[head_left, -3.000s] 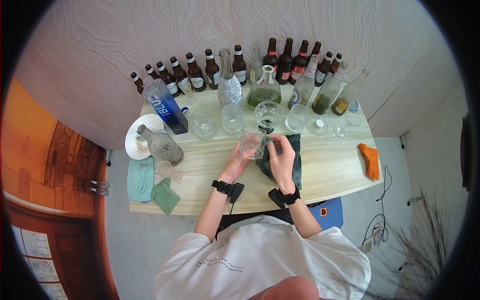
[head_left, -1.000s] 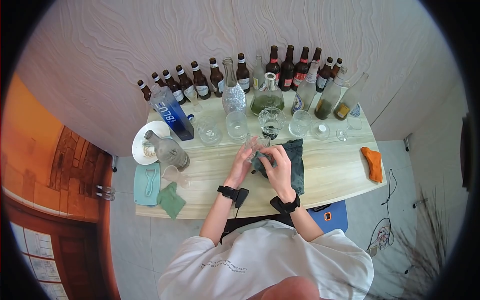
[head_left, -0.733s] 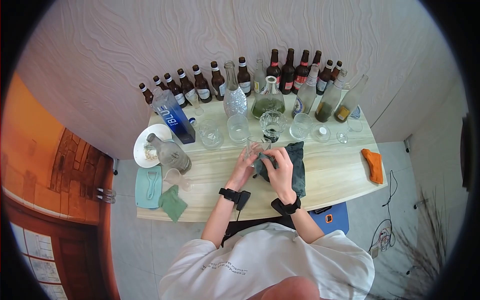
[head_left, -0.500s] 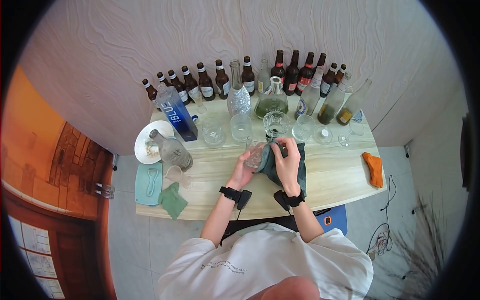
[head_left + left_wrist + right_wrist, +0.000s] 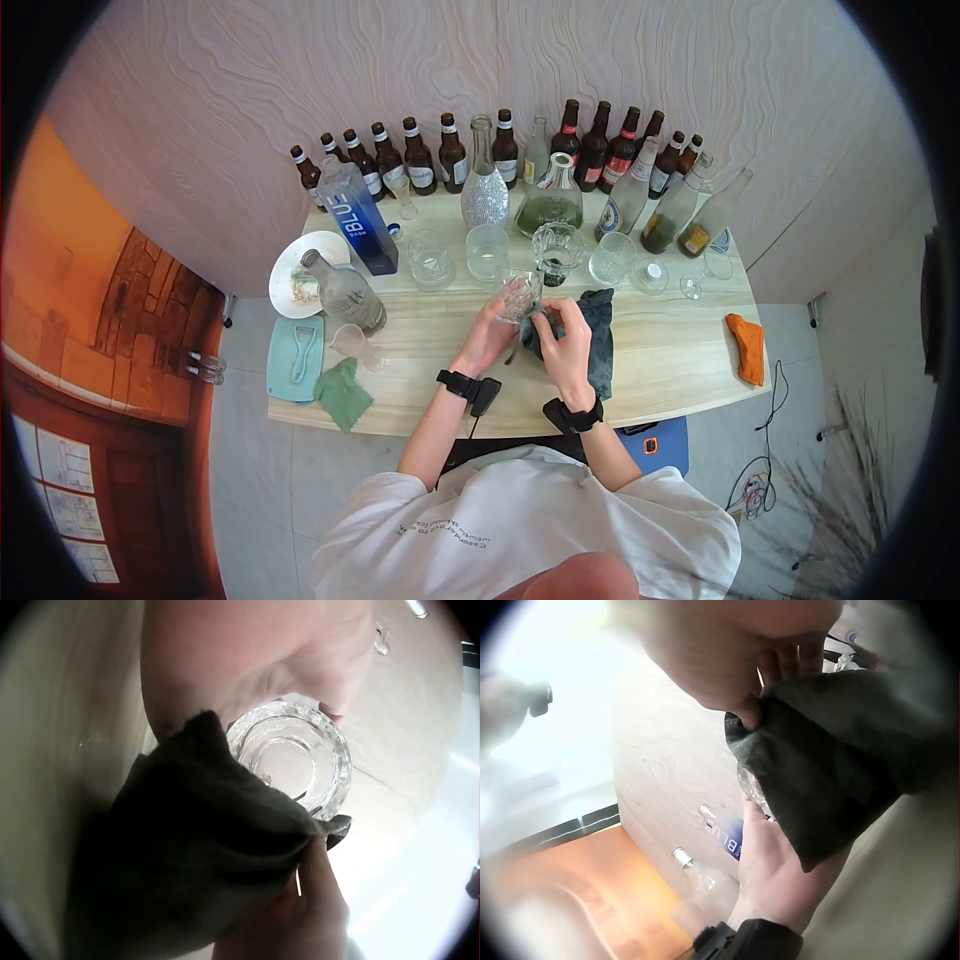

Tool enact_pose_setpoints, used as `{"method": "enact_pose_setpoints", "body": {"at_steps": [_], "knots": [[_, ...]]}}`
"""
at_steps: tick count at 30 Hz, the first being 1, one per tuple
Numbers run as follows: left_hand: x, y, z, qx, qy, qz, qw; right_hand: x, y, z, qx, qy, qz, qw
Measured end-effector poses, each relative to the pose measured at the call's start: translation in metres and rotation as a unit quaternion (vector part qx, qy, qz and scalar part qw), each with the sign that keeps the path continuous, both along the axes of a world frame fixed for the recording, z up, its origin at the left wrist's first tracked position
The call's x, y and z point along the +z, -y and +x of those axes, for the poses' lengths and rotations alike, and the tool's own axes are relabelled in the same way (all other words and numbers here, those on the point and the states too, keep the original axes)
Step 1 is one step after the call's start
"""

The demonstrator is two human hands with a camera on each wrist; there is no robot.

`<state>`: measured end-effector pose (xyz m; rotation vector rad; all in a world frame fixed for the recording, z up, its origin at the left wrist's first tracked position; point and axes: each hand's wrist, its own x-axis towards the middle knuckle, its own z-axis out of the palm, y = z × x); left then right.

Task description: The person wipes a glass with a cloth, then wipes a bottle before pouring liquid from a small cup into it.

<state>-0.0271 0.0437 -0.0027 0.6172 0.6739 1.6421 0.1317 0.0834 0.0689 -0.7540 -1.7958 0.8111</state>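
Observation:
My left hand (image 5: 488, 338) grips a clear cut-glass tumbler (image 5: 520, 288) above the middle of the table. In the left wrist view the tumbler (image 5: 330, 761) shows its round, patterned end beside the palm. My right hand (image 5: 566, 352) pinches a dark green cloth (image 5: 600, 335) between thumb and fingers, right at the tumbler's side. Seen from the right wrist, the cloth (image 5: 817, 765) hangs in a broad fold and hides most of the glass and part of the left hand (image 5: 780, 866).
Several glasses (image 5: 487, 252) stand just beyond the hands, with bottles (image 5: 420, 165) in a long row behind. To the left are a frosted bottle (image 5: 345, 295), a plate (image 5: 285, 290), a peeler (image 5: 300, 358) and a green cloth (image 5: 343, 393). An orange cloth (image 5: 745, 348) lies far right.
The right hand has worked the dark cloth around the tumbler's edge, raising it half a second ago and lowering it since. The left hand has kept the tumbler, shifting it slightly.

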Motion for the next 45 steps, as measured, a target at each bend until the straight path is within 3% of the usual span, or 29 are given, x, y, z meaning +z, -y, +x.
{"method": "enact_pose_setpoints", "body": {"at_steps": [8,12,17,20,24,32,38,42,45], "knots": [[0.003,0.0,0.002,-0.065,-0.069,0.005,0.996,0.017,-0.018,0.007,-0.041,-0.021,-0.007,0.999],[0.009,0.001,0.005,-0.053,-0.03,0.022,0.998,0.015,-0.026,0.01,-0.062,-0.014,-0.005,0.998],[-0.001,-0.002,0.003,-0.025,0.06,0.012,0.998,-0.001,-0.016,0.013,-0.006,0.005,-0.078,0.997],[-0.007,-0.005,-0.004,-0.031,-0.02,0.06,0.998,-0.005,-0.004,0.01,0.025,0.014,-0.079,0.996],[-0.009,-0.001,-0.005,-0.02,-0.03,0.02,0.999,-0.004,0.0,0.007,0.034,0.017,-0.053,0.998],[-0.002,-0.002,0.003,-0.056,-0.034,0.021,0.998,0.02,-0.026,0.002,-0.06,-0.049,-0.015,0.997],[0.004,-0.001,0.007,-0.042,0.052,0.009,0.998,0.012,-0.021,0.007,-0.035,0.003,-0.005,0.999],[-0.016,-0.004,0.0,-0.011,0.006,0.049,0.999,0.01,-0.003,0.005,-0.006,0.012,0.06,0.998],[-0.006,-0.003,0.003,0.006,0.023,0.031,0.999,0.004,0.004,0.005,-0.002,0.031,0.058,0.998]]}}
